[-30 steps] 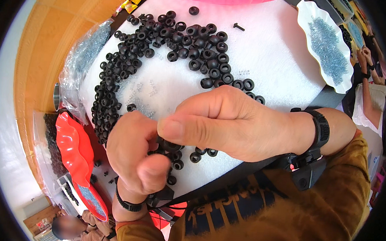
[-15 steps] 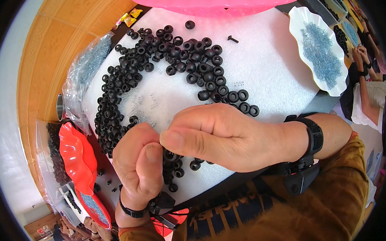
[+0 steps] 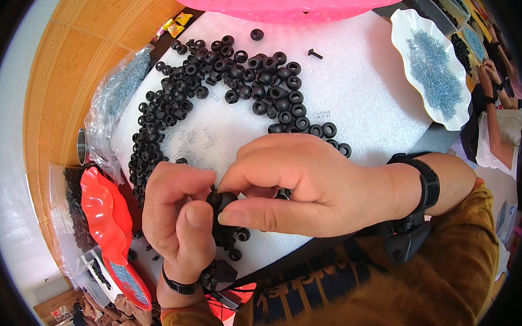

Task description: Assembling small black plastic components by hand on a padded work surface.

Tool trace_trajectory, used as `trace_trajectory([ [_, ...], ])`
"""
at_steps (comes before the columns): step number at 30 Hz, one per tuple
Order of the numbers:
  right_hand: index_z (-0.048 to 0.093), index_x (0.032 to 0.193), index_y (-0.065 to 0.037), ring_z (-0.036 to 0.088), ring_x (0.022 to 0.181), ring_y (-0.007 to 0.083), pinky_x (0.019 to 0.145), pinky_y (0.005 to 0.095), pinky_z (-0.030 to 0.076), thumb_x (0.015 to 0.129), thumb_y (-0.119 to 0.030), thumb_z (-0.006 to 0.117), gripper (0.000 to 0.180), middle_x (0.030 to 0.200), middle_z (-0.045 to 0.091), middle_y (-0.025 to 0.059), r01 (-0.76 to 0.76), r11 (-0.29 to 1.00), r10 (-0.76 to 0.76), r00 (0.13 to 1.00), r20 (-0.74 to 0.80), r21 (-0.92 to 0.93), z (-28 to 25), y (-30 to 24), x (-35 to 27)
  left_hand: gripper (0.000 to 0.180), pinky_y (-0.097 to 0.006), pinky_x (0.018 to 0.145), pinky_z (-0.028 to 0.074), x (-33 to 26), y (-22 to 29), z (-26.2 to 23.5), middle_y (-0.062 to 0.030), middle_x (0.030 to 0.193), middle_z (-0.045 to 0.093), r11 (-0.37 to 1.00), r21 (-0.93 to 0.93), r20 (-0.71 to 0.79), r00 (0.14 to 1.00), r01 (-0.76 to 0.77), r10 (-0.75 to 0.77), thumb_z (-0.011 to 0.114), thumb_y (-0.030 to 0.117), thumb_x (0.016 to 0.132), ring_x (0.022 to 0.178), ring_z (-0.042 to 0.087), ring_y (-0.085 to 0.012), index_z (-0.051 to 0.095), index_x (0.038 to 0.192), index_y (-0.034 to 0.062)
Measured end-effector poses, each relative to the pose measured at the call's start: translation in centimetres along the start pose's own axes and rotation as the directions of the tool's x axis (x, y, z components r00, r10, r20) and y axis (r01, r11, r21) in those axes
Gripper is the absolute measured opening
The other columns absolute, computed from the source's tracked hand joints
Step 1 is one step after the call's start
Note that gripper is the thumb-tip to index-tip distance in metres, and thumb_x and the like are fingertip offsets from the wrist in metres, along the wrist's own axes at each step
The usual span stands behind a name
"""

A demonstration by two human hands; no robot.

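My right hand (image 3: 298, 185) comes in from the right and pinches a rounded black piece (image 3: 228, 200) between thumb and fingers. Against it, my left hand (image 3: 180, 215) grips a small black part (image 3: 214, 199) at its fingertips. The two parts meet between the hands, and my fingers partly cover them, so I cannot tell whether they are joined. Beyond the hands curves a heap of round black hollow pieces (image 3: 264, 78) on the white foam sheet (image 3: 363, 80). Small pale springs (image 3: 189, 139) are scattered inside the curve.
A pink basket (image 3: 291, 7) stands at the far edge. To the right, a white scalloped dish (image 3: 400, 23) holds bluish bits. One black bolt-shaped piece (image 3: 316, 54) lies apart. Left are a plastic bag (image 3: 109, 95) and a red wavy dish (image 3: 104, 208). Other people's hands (image 3: 487, 74) work at far right.
My fingertips have drawn slightly apart and the fingers lifted, so the black parts between them now show. The heap and dishes stay as they were.
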State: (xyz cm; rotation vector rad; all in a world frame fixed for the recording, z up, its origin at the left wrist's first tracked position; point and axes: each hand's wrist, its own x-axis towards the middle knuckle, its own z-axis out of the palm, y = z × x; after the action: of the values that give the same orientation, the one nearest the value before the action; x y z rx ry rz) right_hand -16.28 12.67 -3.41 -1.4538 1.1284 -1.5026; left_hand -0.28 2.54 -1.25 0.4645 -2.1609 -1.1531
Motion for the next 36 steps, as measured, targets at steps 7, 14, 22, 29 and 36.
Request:
trace_trajectory([
  [7, 0.06, 0.085, -0.007, 0.051, 0.059, 0.0242, 0.053, 0.0343, 0.039, 0.078, -0.02, 0.069, 0.017, 0.064, 0.05, 0.0021, 0.302, 0.882, -0.355, 0.931, -0.089, -0.361, 0.1, 0.7, 0.2, 0.026, -0.027, 0.068, 0.04, -0.3, -0.1, 0.2, -0.0094, 0.084, 0.057, 0.999, -0.017, -0.007, 0.999, -0.052, 0.052, 0.059, 0.026, 0.086, 0.074, 0.05, -0.0182, 0.06, 0.087, 0.0002],
  [14, 0.06, 0.086, -0.007, 0.05, 0.057, 0.0241, 0.051, 0.0337, 0.041, 0.07, -0.017, 0.073, 0.022, 0.068, 0.051, 0.0032, 0.362, 0.813, -0.444, 0.893, -0.082, -0.457, 0.1, 1.0, 0.2, 0.022, -0.027, 0.063, 0.039, -0.1, -0.2, 0.2, -0.0063, 0.077, 0.054, 0.998, -0.051, 0.024, 0.999, -0.022, 0.023, 0.059, 0.022, 0.086, 0.07, 0.048, -0.0153, 0.059, 0.086, 0.0002],
  [22, 0.062, 0.086, -0.005, 0.049, 0.057, 0.0247, 0.052, 0.0318, 0.041, 0.069, -0.014, 0.074, 0.023, 0.07, 0.052, 0.007, 0.303, 0.84, -0.369, 0.927, -0.066, -0.45, 0.0, 0.8, 0.1, 0.034, -0.024, 0.065, 0.035, 0.1, 0.6, -0.1, -0.0043, 0.073, 0.051, 0.985, 0.024, 0.088, 0.981, 0.173, -0.174, 0.054, 0.035, 0.09, 0.07, 0.045, -0.0113, 0.052, 0.084, 0.0012],
  [29, 0.064, 0.092, -0.001, 0.056, 0.067, 0.0124, 0.058, 0.0241, 0.043, 0.085, -0.015, 0.066, 0.015, 0.076, 0.06, 0.0059, -0.152, 0.978, 0.147, 0.988, 0.049, 0.143, -1.2, -0.8, 0.1, 0.034, -0.027, 0.058, 0.039, 0.7, -0.1, 0.1, -0.008, 0.086, 0.054, 0.977, 0.107, 0.049, 0.983, -0.182, 0.177, 0.072, 0.02, 0.074, 0.069, 0.049, -0.0151, 0.059, 0.099, 0.0005],
  [36, 0.065, 0.097, 0.0, 0.05, 0.071, 0.0032, 0.061, 0.0194, 0.042, 0.089, -0.016, 0.062, 0.019, 0.077, 0.06, -0.0019, -0.467, 0.772, 0.388, 0.884, 0.262, 0.432, -1.2, -0.9, 0.3, 0.038, -0.035, 0.059, 0.042, 1.0, -0.6, -0.5, -0.0113, 0.083, 0.056, 0.804, 0.366, 0.186, 0.884, -0.468, 0.43, 0.074, 0.015, 0.07, 0.065, 0.051, -0.0234, 0.059, 0.102, -0.0001],
])
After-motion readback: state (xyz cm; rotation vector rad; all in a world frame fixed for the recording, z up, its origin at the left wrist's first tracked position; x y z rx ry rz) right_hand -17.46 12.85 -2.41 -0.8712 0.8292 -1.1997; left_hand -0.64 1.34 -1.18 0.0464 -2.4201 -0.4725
